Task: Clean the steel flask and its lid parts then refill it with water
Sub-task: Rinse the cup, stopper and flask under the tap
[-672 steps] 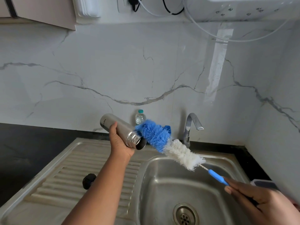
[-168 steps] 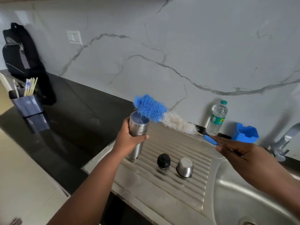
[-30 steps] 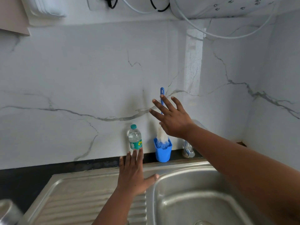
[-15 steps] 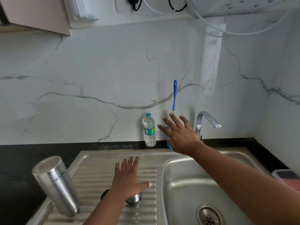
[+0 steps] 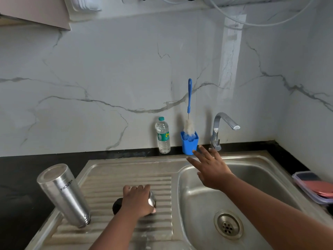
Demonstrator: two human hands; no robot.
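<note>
The steel flask [image 5: 63, 193] stands upside down on the ribbed drainboard [image 5: 126, 179], mouth on the metal, at the left. My left hand [image 5: 137, 201] curls down over the small steel lid cup [image 5: 152, 200]. The black stopper [image 5: 117, 206] sits just left of that hand, partly hidden by it. My right hand [image 5: 210, 169] hovers with spread fingers above the sink basin's [image 5: 252, 184] back left corner and holds nothing. The blue-handled bottle brush [image 5: 189, 112] stands head down in a blue holder [image 5: 189, 144] against the wall.
A clear plastic water bottle [image 5: 163, 135] stands left of the blue holder. The steel tap [image 5: 221, 129] rises behind the basin, spout pointing right. A drain [image 5: 228, 225] sits in the basin floor. A lidded plastic box [image 5: 313, 186] lies on the black counter at right.
My left hand has dropped onto the steel lid cup and curled over it. My right hand has drawn back from the brush and lowered toward the basin. The view has tilted down.
</note>
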